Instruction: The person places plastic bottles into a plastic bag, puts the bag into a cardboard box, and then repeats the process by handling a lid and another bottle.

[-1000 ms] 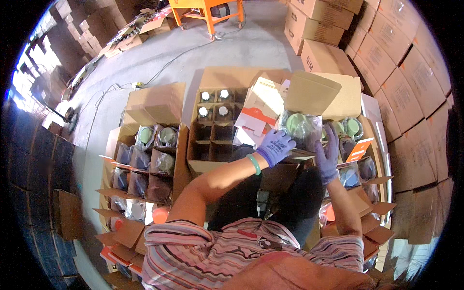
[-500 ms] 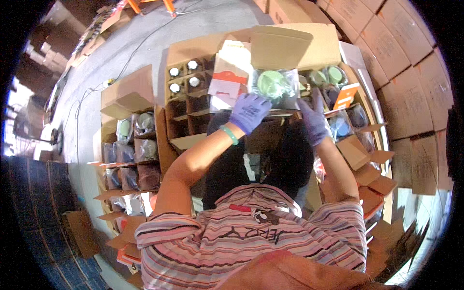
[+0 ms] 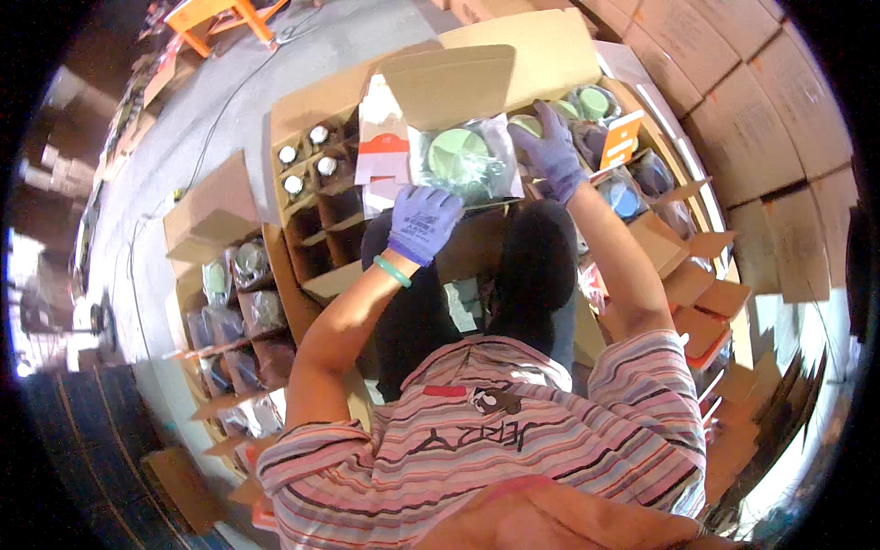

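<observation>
While both purple-gloved hands are raised in front of the person, the left hand (image 3: 423, 223) has its grip closed on the lower left corner of a clear plastic bag holding a round pale-green lidded jar (image 3: 466, 161), and the right hand (image 3: 553, 148) clasps the bag's right edge. The bag hangs above an open brown cardboard box with dividers (image 3: 323, 229), whose far cells hold silver-capped bottles (image 3: 307, 163). Right of the bag lie more bagged jars (image 3: 605, 137) in another open carton.
</observation>
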### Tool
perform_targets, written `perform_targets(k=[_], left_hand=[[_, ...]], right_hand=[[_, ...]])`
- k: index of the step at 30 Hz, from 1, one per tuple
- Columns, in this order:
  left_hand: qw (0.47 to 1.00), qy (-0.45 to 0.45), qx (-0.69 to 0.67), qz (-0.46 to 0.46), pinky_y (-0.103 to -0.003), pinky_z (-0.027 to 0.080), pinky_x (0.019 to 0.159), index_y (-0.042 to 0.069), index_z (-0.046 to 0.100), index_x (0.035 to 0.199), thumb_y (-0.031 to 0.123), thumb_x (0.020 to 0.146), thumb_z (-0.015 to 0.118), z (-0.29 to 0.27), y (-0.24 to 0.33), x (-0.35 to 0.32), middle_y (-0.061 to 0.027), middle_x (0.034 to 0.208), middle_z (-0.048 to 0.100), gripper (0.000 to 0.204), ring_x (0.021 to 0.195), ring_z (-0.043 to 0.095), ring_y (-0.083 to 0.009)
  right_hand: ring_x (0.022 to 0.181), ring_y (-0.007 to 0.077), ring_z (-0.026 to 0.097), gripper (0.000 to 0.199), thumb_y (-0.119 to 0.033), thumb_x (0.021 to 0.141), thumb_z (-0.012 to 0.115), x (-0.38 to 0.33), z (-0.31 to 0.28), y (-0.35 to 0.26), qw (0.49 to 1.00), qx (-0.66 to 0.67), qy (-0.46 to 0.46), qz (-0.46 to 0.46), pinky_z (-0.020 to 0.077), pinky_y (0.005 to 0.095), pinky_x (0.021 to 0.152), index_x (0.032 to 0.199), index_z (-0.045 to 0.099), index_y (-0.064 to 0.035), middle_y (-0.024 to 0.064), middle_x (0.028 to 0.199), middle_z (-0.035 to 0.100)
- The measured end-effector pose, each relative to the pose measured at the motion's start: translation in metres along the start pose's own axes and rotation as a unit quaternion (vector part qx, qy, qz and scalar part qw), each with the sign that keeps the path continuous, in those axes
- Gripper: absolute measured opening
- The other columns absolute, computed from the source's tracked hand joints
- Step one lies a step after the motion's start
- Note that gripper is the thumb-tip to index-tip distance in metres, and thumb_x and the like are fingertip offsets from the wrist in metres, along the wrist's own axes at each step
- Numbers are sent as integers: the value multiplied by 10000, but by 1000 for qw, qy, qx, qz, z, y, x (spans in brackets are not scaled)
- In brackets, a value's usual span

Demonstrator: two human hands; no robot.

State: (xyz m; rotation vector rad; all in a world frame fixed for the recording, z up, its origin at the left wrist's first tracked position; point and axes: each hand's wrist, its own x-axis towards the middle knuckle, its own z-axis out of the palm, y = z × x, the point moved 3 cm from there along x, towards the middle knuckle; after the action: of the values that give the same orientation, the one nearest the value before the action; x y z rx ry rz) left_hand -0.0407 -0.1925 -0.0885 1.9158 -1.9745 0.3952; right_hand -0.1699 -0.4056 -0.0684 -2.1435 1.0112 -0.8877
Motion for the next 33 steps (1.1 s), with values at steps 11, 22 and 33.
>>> perform_targets(k=[11, 22, 33], left_hand=[[997, -68, -1, 34, -379, 414, 753, 210, 589, 891, 346, 817, 581, -7, -12, -28, 18, 881, 602, 154, 879, 582, -172], [876, -132, 91, -455, -429, 479, 883, 111, 596, 1161, 456, 790, 610, -169, -190, -252, -140, 1127, 633, 507, 1023, 605, -318], [700, -415, -73, -576, -452, 396, 999, 82, 515, 1256, 577, 812, 507, -191, -186, -454, -192, 1250, 515, 664, 1168, 505, -368]], right_hand=[[1090, 258, 560, 546, -306, 788, 725, 48, 57, 7, 956, 33, -289, 46, 429, 334, 941, 1201, 549, 5, 154, 1180, 611], [1162, 267, 518, 533, -342, 878, 541, 93, 34, 38, 926, 9, -378, 6, 400, 355, 992, 1285, 500, -1, 160, 1250, 561], [1226, 255, 481, 681, -425, 910, 502, 77, 149, -236, 795, 229, -561, -41, 380, 355, 1045, 1382, 358, 45, 172, 1356, 464]])
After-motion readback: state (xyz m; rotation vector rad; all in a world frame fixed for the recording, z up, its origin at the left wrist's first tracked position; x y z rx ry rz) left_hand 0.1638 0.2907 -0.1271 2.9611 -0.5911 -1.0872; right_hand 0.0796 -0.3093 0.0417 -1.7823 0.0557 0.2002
